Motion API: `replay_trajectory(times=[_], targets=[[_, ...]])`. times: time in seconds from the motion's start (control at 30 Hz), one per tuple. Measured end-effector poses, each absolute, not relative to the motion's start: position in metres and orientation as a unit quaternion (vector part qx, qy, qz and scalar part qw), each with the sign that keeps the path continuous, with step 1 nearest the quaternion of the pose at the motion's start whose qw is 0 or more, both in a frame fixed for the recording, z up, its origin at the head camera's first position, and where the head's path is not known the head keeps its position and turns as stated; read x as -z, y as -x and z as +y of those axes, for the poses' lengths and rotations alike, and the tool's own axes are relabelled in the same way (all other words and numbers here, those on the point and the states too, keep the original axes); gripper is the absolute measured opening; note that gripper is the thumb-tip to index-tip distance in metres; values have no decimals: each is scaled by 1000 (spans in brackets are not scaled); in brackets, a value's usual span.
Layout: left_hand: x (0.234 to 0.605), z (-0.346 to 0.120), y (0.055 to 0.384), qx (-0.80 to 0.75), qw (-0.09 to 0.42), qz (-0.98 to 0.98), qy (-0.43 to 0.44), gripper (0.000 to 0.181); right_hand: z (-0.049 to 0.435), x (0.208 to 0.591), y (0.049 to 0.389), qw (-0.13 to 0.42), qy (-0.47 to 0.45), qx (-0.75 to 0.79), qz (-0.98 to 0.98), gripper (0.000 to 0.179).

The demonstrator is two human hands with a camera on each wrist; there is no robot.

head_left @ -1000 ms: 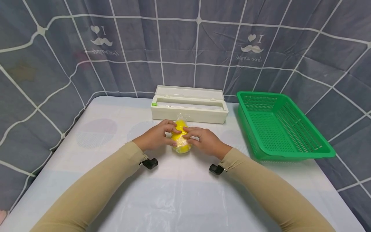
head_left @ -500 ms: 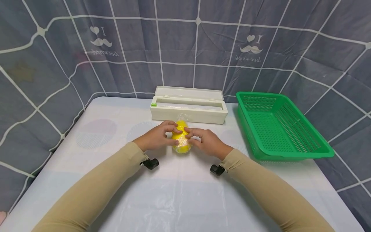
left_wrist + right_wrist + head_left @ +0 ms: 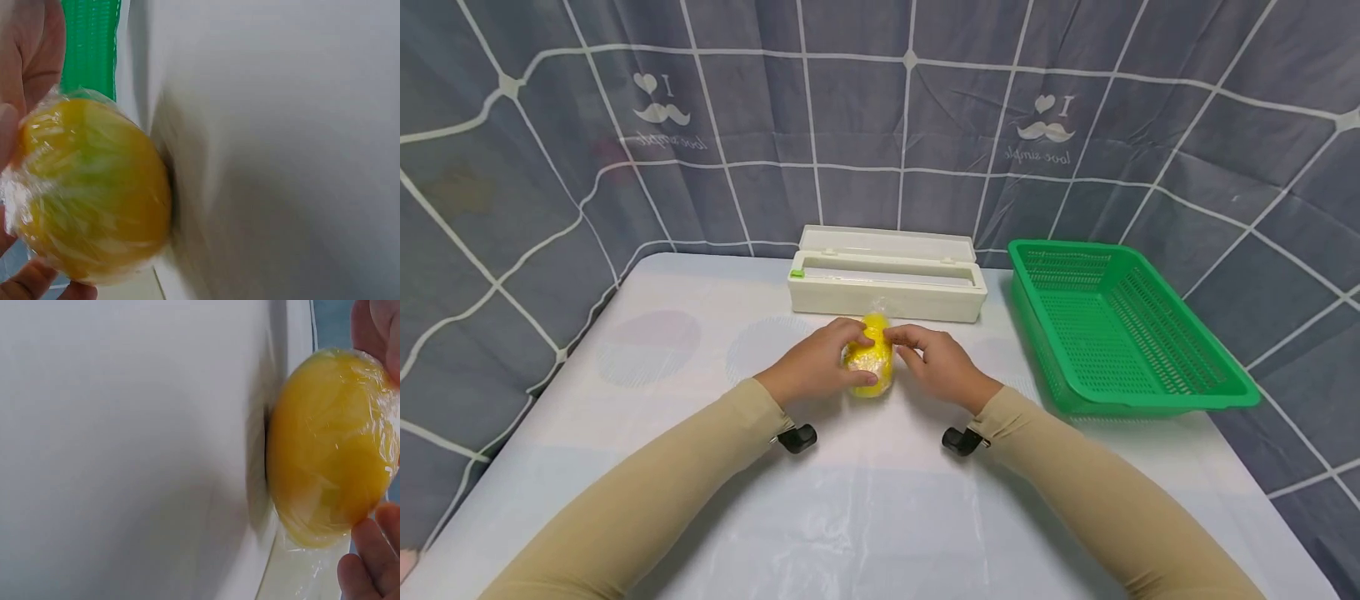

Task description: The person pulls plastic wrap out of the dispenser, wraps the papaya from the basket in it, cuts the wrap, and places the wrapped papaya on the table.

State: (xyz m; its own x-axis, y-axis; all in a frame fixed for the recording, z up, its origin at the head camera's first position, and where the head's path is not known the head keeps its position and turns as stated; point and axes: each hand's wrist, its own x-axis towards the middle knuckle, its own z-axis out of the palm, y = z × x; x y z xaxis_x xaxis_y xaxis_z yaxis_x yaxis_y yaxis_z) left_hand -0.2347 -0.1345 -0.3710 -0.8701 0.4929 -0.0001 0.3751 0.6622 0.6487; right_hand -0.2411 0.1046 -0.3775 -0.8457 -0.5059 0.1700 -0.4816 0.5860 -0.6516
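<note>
A yellow, mango-like fruit point(image 3: 877, 362) wrapped in clear cling film lies on the table between both hands. Greenish patches show through the film on the fruit point(image 3: 94, 181) in the left wrist view. My left hand point(image 3: 823, 360) holds its left side, with the thumb on the near part and the fingers over the upper part. At the right side, my right hand point(image 3: 942, 360) has its curled fingertips against the wrap near the far end. The right thumb is bent close to the fruit point(image 3: 334, 450). A crumpled tuft of film sticks out at the far end.
Behind the fruit stands a long white cling film dispenser point(image 3: 887, 298) with its lid raised. A green plastic basket point(image 3: 1047, 350) sits to the right on the white table point(image 3: 880, 517). A grey checked curtain point(image 3: 857, 108) hangs around the back and sides.
My left hand has shifted slightly right and further over the fruit, its thumb moving across the near part. The right thumb has drawn back a little from the wrap.
</note>
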Motion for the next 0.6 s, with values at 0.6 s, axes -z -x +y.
replay_trajectory(times=[0.6], targets=[[368, -121, 229, -310, 112, 904, -272, 51, 114, 374, 251, -10, 306, 253, 918, 48]])
